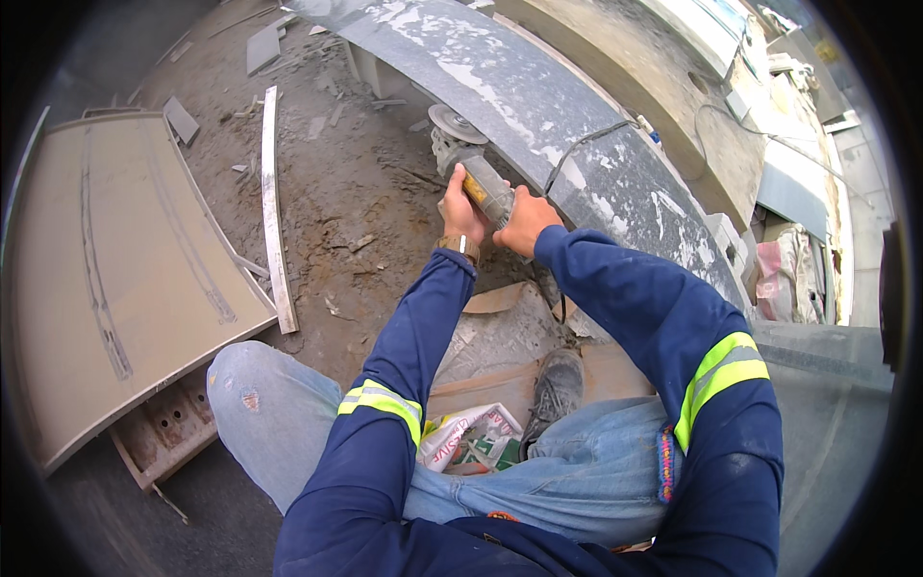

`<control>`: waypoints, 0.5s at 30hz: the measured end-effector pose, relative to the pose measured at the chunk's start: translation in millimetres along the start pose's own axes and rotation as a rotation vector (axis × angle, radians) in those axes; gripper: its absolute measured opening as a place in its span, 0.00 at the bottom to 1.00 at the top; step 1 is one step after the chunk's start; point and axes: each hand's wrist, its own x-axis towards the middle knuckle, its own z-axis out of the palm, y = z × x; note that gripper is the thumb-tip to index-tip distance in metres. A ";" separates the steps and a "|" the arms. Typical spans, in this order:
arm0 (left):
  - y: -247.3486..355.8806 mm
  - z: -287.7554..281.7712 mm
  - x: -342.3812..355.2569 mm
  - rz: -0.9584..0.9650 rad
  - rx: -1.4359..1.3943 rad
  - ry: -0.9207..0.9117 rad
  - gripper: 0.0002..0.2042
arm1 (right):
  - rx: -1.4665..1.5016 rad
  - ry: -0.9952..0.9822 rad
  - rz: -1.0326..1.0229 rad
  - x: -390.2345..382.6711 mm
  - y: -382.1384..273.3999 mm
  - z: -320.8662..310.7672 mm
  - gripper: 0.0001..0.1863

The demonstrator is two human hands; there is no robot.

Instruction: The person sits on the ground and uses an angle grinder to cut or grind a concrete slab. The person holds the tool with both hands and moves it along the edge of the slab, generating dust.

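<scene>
Both my hands grip an angle grinder [487,192] with a grey and yellow body. My left hand [461,213] wraps its front part, just behind the metal head. Farther back, my right hand [525,219] is closed round the body. The round disc [458,124] at its far end lies close to the near edge of a long grey stone slab [615,144]; whether they touch I cannot tell. White dust and patches cover the slab's top. A black cord [577,144] lies over the slab and hangs beside my right hand.
At the left a beige panel [154,260] rests on a rusty metal frame [168,433]. A pale strip [273,212] lies on the dusty ground. Broken slab pieces [264,48] are farther off. A printed plastic bag [471,435] lies between my legs, near my shoe [555,389].
</scene>
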 end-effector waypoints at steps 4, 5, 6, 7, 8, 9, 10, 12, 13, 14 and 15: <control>-4.9 -0.3 -6.8 0.006 0.029 0.005 0.30 | -0.002 0.000 -0.013 -6.0 3.9 1.4 0.39; -5.5 -1.0 -8.0 0.012 0.037 0.004 0.30 | 0.003 -0.004 -0.012 -7.8 4.2 1.4 0.38; -6.5 -1.9 -9.6 0.017 0.045 0.003 0.30 | 0.009 -0.007 -0.011 -9.9 4.4 1.8 0.38; -8.3 -0.5 -10.8 0.020 0.045 -0.003 0.30 | 0.004 -0.002 -0.012 -11.4 5.8 1.6 0.38; -10.6 0.8 -12.6 0.023 0.044 -0.009 0.30 | 0.000 0.002 -0.013 -13.3 7.3 1.6 0.38; -12.7 1.9 -14.4 0.026 0.044 -0.014 0.30 | -0.005 0.007 -0.014 -15.4 8.9 1.6 0.38; -14.1 1.6 -15.2 0.030 0.037 -0.007 0.30 | -0.002 0.025 -0.040 -15.5 11.5 3.6 0.38; -15.7 0.3 -16.5 0.038 0.022 0.007 0.30 | 0.003 0.062 -0.091 -14.8 16.2 9.0 0.38; -16.5 1.4 -17.9 0.033 0.023 0.004 0.30 | 0.003 0.061 -0.085 -16.3 16.7 8.8 0.38; -17.0 2.6 -18.8 0.027 0.024 0.000 0.30 | 0.003 0.061 -0.079 -17.4 17.3 8.2 0.38; -17.5 3.7 -20.1 0.022 0.025 -0.003 0.30 | 0.003 0.060 -0.073 -18.8 17.8 7.8 0.38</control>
